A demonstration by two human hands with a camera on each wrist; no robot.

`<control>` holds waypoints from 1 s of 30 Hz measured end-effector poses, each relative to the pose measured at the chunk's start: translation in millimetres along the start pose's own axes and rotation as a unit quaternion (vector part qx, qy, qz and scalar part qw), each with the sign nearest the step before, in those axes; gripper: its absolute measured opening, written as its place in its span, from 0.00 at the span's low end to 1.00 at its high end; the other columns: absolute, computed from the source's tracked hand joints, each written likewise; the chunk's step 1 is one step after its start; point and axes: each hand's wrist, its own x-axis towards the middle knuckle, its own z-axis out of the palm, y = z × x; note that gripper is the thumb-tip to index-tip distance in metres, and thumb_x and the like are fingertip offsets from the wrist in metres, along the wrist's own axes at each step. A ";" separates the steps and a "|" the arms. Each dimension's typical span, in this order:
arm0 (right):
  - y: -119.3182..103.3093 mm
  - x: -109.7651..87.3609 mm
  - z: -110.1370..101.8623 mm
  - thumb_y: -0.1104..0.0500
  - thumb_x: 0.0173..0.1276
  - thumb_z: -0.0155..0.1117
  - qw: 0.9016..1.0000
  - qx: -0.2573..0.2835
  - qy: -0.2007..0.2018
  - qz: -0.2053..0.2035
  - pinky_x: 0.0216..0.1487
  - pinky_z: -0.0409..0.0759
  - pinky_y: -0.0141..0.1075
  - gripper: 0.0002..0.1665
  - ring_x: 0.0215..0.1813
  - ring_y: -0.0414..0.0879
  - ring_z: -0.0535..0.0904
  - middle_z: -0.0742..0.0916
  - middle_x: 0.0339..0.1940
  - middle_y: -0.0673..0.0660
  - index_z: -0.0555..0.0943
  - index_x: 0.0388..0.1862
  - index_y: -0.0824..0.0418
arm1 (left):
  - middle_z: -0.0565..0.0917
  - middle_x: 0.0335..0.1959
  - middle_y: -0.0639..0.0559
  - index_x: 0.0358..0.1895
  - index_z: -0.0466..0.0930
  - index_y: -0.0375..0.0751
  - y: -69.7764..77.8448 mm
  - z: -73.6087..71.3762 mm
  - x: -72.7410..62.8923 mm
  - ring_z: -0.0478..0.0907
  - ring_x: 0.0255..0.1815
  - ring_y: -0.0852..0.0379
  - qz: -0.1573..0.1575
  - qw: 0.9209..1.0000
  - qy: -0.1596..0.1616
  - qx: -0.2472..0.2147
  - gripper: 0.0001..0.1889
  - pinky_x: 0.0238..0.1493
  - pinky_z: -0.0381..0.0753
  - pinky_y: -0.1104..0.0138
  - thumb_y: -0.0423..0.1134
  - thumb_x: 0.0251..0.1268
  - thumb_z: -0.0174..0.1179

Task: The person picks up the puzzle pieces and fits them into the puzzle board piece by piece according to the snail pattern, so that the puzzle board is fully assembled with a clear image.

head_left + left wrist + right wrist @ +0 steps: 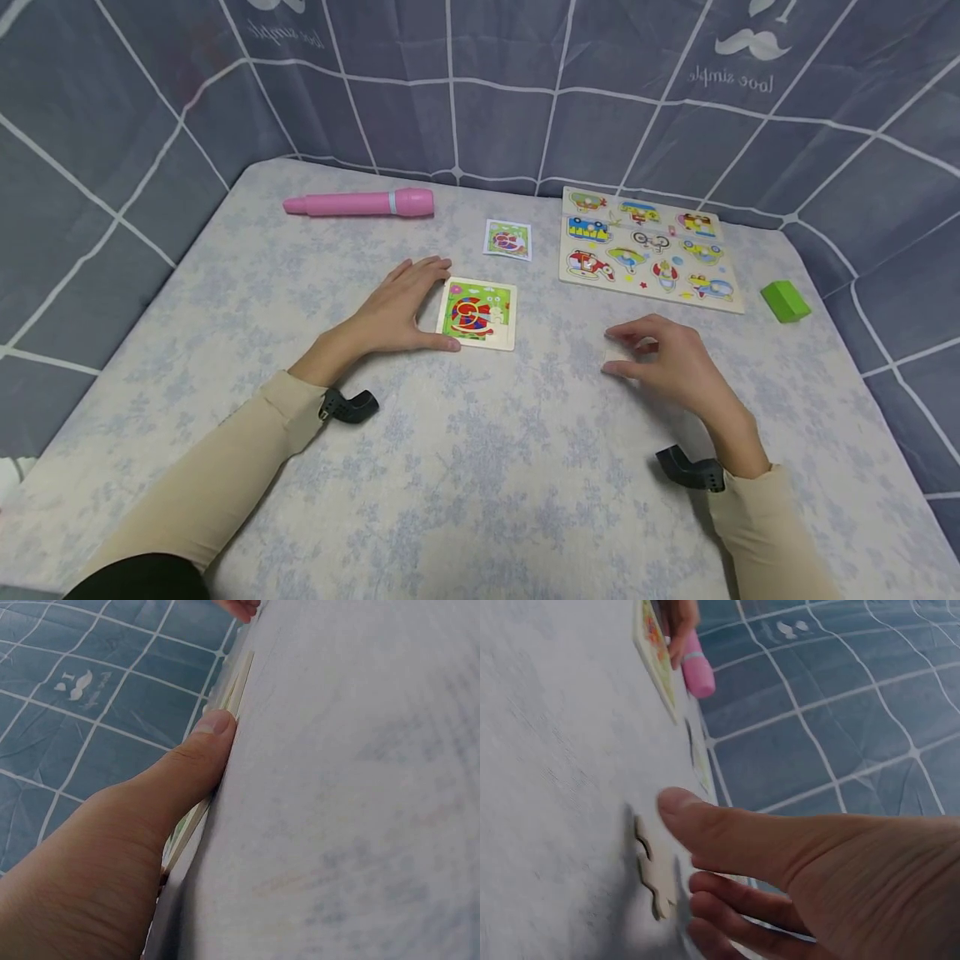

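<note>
My left hand (401, 312) spans the left side of a small square wooden puzzle board (508, 337), thumb at its near edge and fingertips at its far left corner. The board shows a red and blue snail on green, with a bare wood recess at its lower right. To the right, my right hand (671, 358) is bent low over the table, thumb and fingers apart. A puzzle piece (657, 874), plain wood face up, lies between its thumb tip and fingertips in the right wrist view, with a small gap visible around it.
A snail picture card (507, 240) lies behind the board. A pink microphone-shaped stick (352, 203) is at the back left. Toward the back right lies a vehicle peg puzzle (645, 250), with a green block (785, 301) beside it. A grey checked curtain (502, 92) encloses the table.
</note>
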 end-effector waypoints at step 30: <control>14.3 3.3 7.2 0.70 0.73 0.66 0.996 -0.043 0.057 -0.048 0.44 0.92 0.52 0.18 0.42 0.54 0.89 0.91 0.42 0.60 0.88 0.59 0.60 | 0.60 0.85 0.46 0.76 0.66 0.38 -0.3 -0.2 0.3 0.50 0.88 0.49 -0.004 1.000 -0.001 0.000 0.57 0.90 0.38 0.53 0.70 0.48 0.77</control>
